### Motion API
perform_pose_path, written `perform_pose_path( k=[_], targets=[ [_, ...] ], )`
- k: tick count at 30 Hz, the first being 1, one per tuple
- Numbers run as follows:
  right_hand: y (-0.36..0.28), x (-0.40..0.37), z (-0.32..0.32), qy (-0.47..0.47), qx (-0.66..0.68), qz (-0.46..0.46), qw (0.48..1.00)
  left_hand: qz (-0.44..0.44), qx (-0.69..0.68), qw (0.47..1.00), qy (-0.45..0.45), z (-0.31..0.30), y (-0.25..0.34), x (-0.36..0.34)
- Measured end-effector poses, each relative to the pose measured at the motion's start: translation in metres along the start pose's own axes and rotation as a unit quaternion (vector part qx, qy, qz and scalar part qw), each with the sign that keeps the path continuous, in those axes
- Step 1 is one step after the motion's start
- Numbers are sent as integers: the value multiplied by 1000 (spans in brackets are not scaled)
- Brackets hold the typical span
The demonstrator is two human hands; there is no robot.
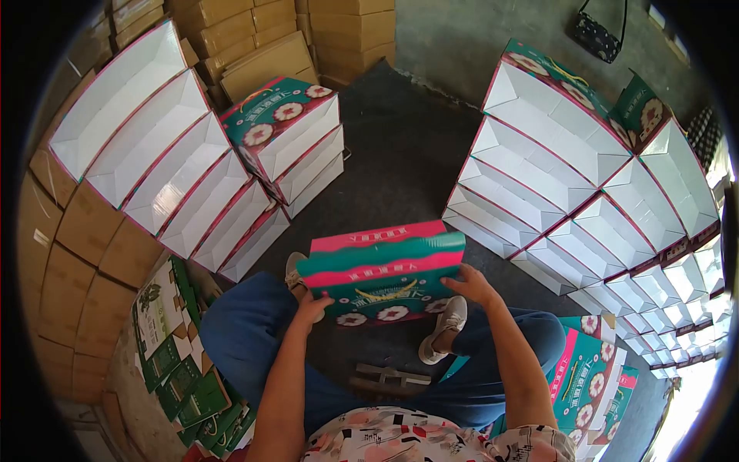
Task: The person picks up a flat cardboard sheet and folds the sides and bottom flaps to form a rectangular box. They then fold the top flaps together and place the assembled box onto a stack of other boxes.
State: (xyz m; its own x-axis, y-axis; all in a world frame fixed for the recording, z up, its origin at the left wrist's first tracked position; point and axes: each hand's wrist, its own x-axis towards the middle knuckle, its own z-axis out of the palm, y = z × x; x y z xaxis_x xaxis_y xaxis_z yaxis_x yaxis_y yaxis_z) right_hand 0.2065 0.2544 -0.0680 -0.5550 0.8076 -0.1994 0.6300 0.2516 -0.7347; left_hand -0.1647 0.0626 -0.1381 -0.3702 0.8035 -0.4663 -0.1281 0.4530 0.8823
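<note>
We see left hand (312, 309) and right hand (471, 285) pressed on the ends of a green-and-pink printed cardboard box (382, 273) over the knees; many folded white-lined boxes (554, 131) line the floor (400, 154), flat printed blanks (583, 377) not yet folded.

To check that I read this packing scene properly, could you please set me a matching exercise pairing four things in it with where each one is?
Things:
1. teal and pink box
2. black bag
3. brown cartons
4. flat green sheets

Places:
A. stacked at the top left
B. on the floor beside the person's left leg
C. between the left hand and the right hand
D. on the floor at the top right

Pairs: 1-C, 2-D, 3-A, 4-B.
</note>
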Motion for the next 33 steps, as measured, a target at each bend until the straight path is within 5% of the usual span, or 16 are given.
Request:
perform_pose_path(
  k=[6,9,14,15,20,22,24,25,27,29,31,33],
  targets=[
    [-105,-26,-40,182,44,-208,960,195,-151,967,69,-2,64,-13],
    [-161,-47,-84,280,-39,-303,910,185,-201,955,112,2,109,-27],
    [-251,-93,-191,426,-101,-328,837,428,-251,868,31,48,262,-73],
    [-259,-93,-217,467,-92,-386,791,457,-244,855,18,57,291,-75],
    [-276,-100,-366,532,-41,-308,787,596,-104,795,-48,126,450,-73],
    [-265,-83,-423,553,-70,-309,771,598,-15,799,-61,155,512,-57],
    [-232,-53,-481,574,-156,-279,754,580,135,803,28,186,565,1],
    [-208,-39,-507,581,-200,-245,750,618,119,777,2,211,573,9],
    [-175,-20,-521,625,-240,-156,726,574,110,812,13,242,582,36],
    [-149,-16,-528,589,-531,-131,595,541,99,835,-1,250,575,28],
    [-176,-26,-484,622,-352,-129,687,513,73,854,-39,253,560,18],
    [-172,-26,-484,553,-370,-104,739,514,26,855,-68,256,547,22]
  ],
)
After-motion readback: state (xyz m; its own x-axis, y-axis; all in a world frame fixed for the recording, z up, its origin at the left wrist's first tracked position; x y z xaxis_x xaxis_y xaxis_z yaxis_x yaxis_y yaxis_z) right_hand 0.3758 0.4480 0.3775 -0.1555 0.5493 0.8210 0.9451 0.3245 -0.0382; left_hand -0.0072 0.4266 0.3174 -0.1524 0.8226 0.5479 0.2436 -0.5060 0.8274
